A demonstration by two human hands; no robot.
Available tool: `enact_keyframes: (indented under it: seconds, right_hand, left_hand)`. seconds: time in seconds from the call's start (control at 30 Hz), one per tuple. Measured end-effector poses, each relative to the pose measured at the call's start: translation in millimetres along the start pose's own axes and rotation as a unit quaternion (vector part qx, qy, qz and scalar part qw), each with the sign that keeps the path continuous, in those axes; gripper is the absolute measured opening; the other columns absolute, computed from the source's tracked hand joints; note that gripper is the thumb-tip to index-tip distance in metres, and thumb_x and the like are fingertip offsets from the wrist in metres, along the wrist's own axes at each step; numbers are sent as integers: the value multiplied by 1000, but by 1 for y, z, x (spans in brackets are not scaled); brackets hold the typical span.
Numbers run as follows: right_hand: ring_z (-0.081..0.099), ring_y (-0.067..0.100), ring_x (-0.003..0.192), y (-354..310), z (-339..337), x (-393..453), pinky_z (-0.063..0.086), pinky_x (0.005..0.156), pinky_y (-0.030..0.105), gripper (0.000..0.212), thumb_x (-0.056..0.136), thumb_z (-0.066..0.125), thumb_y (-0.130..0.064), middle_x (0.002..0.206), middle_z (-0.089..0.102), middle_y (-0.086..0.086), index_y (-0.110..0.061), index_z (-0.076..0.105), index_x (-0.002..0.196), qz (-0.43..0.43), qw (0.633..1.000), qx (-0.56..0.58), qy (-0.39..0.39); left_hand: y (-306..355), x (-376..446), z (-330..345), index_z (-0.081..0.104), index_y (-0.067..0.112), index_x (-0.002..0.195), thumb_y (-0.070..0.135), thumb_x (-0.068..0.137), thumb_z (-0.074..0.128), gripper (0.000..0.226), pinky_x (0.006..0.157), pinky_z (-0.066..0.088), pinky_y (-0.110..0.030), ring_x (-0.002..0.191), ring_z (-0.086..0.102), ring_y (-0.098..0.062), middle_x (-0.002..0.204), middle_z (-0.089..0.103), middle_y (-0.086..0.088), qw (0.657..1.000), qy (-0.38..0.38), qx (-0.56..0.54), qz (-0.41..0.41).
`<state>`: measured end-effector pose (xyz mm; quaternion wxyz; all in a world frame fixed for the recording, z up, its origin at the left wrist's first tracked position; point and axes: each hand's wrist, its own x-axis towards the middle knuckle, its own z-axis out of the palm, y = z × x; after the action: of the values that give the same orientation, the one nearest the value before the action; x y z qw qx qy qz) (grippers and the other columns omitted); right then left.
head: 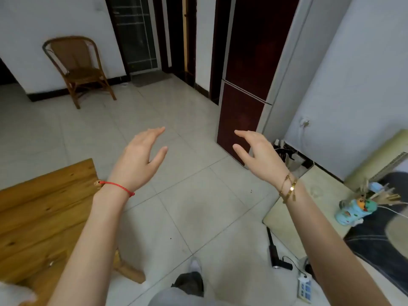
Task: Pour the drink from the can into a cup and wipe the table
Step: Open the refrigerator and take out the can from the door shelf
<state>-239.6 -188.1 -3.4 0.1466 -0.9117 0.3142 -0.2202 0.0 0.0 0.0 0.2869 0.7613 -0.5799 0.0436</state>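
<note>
Fingers of left hand [141, 155] and right hand [257, 151] hang relaxed, holding nothing.

Open tiled floor [183, 195] is lying ahead between the left hand [141, 155] and the right hand [258, 153], both hovering with fingers spread, holding nothing. The wooden counter [44, 208] is bounding the left side, its corner reaching toward the left wrist. A dark red fridge [245, 102] is standing ahead on the right, and a power strip [304, 288] is lying on the floor nearby.
</note>
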Motion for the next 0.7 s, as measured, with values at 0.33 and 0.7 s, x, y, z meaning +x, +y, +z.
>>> enact_keyframes:
  seconds: [0.33, 0.7]
  right_hand:
    - [35, 20, 140, 28, 37, 142, 26, 117, 37, 47, 100, 46, -35, 143, 50, 4, -14, 45, 142, 37, 999, 15, -16]
    - [40, 22, 138, 62, 101, 251, 30, 116, 44, 47, 99, 47, -35, 141, 52, 5, -12, 46, 141, 42, 997, 37, -48]
  left_hand:
    - [-85, 128, 27, 46, 11, 142, 26, 98, 53, 46, 111, 26, -24, 136, 43, -23, 143, 52, -6, 1000, -5, -5, -28]
    - [-155, 226, 75, 47, 12, 141, 27, 99, 52, 45, 113, 32, -31, 134, 44, -22, 141, 52, -6, 997, -43, -42, -47]
